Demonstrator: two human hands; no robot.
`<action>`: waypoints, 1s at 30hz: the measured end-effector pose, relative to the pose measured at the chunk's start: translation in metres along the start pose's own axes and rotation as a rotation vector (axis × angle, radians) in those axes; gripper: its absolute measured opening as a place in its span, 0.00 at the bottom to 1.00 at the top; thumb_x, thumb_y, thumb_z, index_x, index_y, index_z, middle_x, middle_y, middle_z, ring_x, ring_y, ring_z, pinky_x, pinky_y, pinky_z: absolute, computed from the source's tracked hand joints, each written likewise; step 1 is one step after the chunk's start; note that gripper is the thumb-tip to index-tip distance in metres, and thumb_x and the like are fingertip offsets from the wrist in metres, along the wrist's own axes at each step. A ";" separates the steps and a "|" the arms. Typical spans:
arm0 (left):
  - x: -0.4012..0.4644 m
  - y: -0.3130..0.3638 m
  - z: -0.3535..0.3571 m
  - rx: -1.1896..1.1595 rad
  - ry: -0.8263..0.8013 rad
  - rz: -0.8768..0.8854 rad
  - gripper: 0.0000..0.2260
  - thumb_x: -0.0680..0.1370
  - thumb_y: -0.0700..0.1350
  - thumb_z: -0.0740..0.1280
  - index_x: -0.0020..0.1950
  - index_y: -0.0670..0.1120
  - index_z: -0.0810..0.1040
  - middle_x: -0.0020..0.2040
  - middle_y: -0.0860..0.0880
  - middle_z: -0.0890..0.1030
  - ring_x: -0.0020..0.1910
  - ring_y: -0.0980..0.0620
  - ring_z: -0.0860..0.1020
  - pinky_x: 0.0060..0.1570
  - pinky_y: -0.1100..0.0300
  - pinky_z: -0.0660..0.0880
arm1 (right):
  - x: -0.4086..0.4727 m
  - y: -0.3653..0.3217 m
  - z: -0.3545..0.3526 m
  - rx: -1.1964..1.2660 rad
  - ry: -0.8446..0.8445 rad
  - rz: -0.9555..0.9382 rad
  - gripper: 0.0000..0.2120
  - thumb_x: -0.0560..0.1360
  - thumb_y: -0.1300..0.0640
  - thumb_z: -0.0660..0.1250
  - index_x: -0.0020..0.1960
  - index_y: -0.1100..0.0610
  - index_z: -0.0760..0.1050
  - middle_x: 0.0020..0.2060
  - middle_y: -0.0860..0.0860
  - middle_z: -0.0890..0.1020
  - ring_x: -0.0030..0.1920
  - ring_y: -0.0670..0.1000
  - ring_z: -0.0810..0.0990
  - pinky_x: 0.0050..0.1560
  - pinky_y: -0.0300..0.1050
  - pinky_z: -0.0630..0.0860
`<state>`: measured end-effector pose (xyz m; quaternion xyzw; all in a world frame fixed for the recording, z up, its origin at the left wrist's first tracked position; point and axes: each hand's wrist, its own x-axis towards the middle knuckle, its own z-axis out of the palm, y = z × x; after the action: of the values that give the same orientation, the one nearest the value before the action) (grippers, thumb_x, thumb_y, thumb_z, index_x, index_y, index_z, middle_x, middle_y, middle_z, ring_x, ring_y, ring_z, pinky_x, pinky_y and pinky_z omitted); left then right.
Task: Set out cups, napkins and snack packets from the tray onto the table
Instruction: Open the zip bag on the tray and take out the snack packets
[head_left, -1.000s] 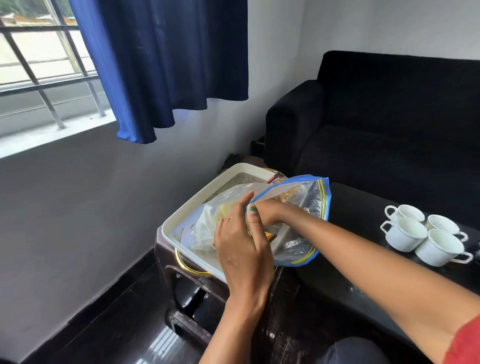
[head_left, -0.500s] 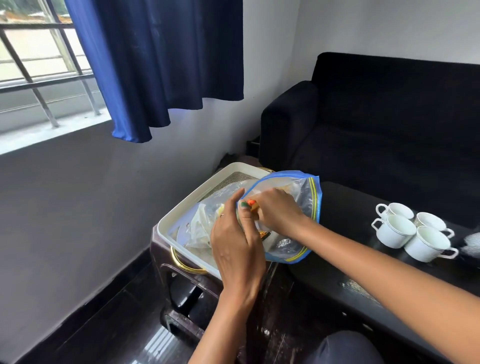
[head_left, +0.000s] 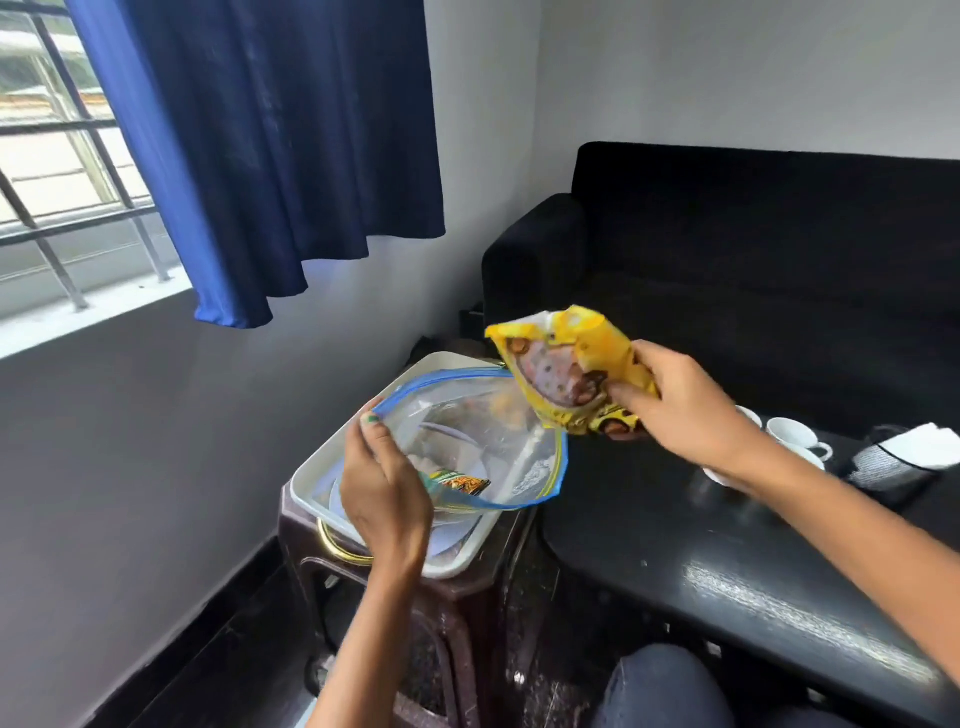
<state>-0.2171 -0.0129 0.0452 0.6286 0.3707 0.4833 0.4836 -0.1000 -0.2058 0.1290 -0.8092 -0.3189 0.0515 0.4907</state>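
Note:
A clear zip bag (head_left: 483, 447) with a blue rim lies open in the white tray (head_left: 311, 480), which rests on a dark stool. My left hand (head_left: 382, 486) grips the bag's near rim and holds it open. A small green and orange packet (head_left: 460, 480) is still inside the bag. My right hand (head_left: 680, 408) grips a yellow snack packet (head_left: 563, 371) in the air above the bag's mouth, over the gap between tray and black table (head_left: 675, 551). White cups (head_left: 792, 434) stand on the table, partly hidden by my right wrist.
A black sofa (head_left: 753, 260) stands behind the table. A grey and white cloth bundle (head_left: 904, 457) lies at the table's right edge. A blue curtain (head_left: 270, 156) hangs by the barred window on the left. My knee (head_left: 660, 686) is at the bottom.
My right hand has come out of the zip bag with the yellow packet and lifted it up and right. My left hand shifted to hold the bag's rim open.

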 end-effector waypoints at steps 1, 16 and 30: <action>0.005 -0.002 -0.003 -0.014 0.025 -0.025 0.15 0.83 0.46 0.52 0.57 0.45 0.76 0.44 0.55 0.79 0.49 0.52 0.79 0.45 0.61 0.67 | -0.001 0.000 -0.006 0.142 -0.017 0.039 0.11 0.78 0.64 0.63 0.46 0.47 0.75 0.42 0.48 0.82 0.40 0.49 0.84 0.36 0.41 0.80; 0.053 0.017 -0.050 -0.393 0.399 -0.115 0.14 0.83 0.46 0.50 0.41 0.52 0.71 0.50 0.45 0.81 0.36 0.55 0.80 0.40 0.66 0.74 | 0.033 0.038 0.019 0.284 -0.197 0.440 0.10 0.81 0.62 0.56 0.60 0.54 0.70 0.47 0.59 0.83 0.40 0.59 0.85 0.31 0.46 0.82; 0.053 0.012 -0.043 -0.370 0.388 -0.090 0.14 0.82 0.50 0.50 0.44 0.52 0.73 0.51 0.47 0.83 0.47 0.46 0.83 0.47 0.56 0.73 | 0.120 0.062 0.121 -0.335 -0.509 0.420 0.05 0.74 0.66 0.58 0.42 0.59 0.68 0.37 0.54 0.69 0.37 0.52 0.71 0.28 0.41 0.67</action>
<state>-0.2449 0.0441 0.0726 0.4082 0.3891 0.6323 0.5313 -0.0243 -0.0654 0.0429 -0.8875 -0.2615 0.2977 0.2352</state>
